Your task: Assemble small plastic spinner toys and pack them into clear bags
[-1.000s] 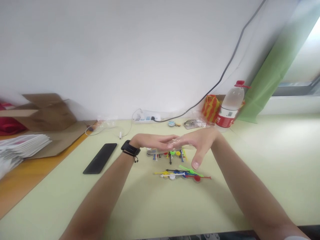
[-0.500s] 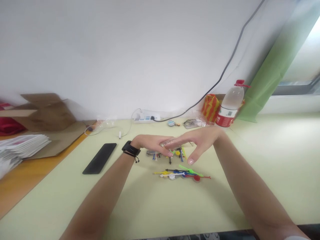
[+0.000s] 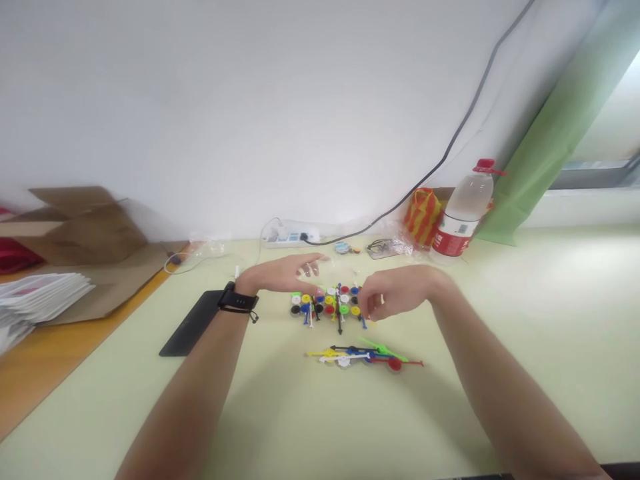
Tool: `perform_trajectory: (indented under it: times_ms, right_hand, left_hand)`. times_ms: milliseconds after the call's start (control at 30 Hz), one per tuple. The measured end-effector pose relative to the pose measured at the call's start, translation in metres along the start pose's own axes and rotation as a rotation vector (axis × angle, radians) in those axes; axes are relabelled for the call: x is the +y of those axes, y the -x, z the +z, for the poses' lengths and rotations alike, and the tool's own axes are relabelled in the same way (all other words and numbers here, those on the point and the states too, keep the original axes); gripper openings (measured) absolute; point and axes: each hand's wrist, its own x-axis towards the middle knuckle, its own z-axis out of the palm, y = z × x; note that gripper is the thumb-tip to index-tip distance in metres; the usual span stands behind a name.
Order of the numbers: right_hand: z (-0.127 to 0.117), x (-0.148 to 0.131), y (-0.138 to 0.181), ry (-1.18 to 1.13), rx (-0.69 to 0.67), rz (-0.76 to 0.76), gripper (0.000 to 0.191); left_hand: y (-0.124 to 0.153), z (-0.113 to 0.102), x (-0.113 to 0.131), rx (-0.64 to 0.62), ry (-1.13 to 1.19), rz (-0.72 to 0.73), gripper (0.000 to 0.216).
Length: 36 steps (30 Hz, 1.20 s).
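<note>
In the head view, my left hand (image 3: pixel 287 273), with a black watch on the wrist, reaches over the far left of the coloured arrow spinners (image 3: pixel 329 309). Its fingers are spread, beside a faint clear plastic bag (image 3: pixel 340 270) lying behind the spinners. My right hand (image 3: pixel 397 292) has curled fingers at the right end of that group; whatever they hold, if anything, is hidden. Discs and arrows of several colours lie close together between the hands. Nearer to me rests a loose pile of longer arrow spinners (image 3: pixel 350 355) in yellow, white, black, blue, green and red.
A black flat slab (image 3: pixel 187 327) lies beside my left forearm. Along the wall stand a power strip (image 3: pixel 293 236), a striped bag (image 3: pixel 421 217) and a large water bottle (image 3: pixel 460 220). At left are a cardboard box (image 3: pixel 90 227) and stacked white papers (image 3: pixel 45 297).
My hands, close together over the spinners before, have moved apart. The left has shifted left, and the right has curled its fingers. More of the far spinner group now shows.
</note>
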Motion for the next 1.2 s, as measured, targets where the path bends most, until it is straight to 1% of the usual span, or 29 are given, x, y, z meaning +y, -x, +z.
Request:
perform_trajectory:
  times_ms: [100, 167, 333, 600, 800, 900, 967, 1033, 1100, 1200]
  right_hand:
    - [0.008, -0.003, -0.02, 0.055, -0.046, -0.01, 0.023]
    - [0.009, -0.004, -0.024, 0.077, -0.056, -0.016, 0.025]
    - [0.004, 0.0, -0.017, 0.072, -0.033, -0.028, 0.026]
    - [0.004, 0.0, -0.014, 0.057, -0.021, -0.01, 0.025]
    - [0.006, -0.005, -0.016, 0.072, -0.036, 0.005, 0.026]
    - [0.01, -0.003, -0.014, 0.056, 0.022, 0.01, 0.025]
    - [0.016, 0.003, -0.012, 0.021, 0.11, -0.024, 0.024]
    - [0.026, 0.012, -0.01, -0.041, 0.211, -0.089, 0.022]
    - [0.039, 0.025, -0.006, -0.159, 0.284, -0.138, 0.024]
    - [0.058, 0.051, 0.003, -0.379, 0.3, -0.142, 0.032]
  left_hand:
    - [0.0, 0.001, 0.002, 0.031, 0.019, 0.004, 0.093]
    - [0.0, 0.002, 0.003, 0.033, 0.018, -0.004, 0.095]
    - [-0.001, 0.006, 0.004, 0.046, -0.032, 0.018, 0.094]
    - [-0.007, 0.012, 0.004, 0.052, -0.016, 0.036, 0.089]
    - [-0.003, 0.008, 0.006, 0.045, -0.075, 0.017, 0.091]
    - [0.0, 0.005, 0.006, 0.068, -0.094, 0.01, 0.091]
    - [0.0, 0.004, 0.006, 0.071, -0.095, 0.021, 0.089]
    - [0.0, 0.004, 0.006, 0.063, -0.087, 0.04, 0.088]
    - [-0.001, 0.004, 0.006, 0.062, -0.076, 0.048, 0.087]
    - [0.0, 0.004, 0.008, 0.063, -0.068, 0.033, 0.089]
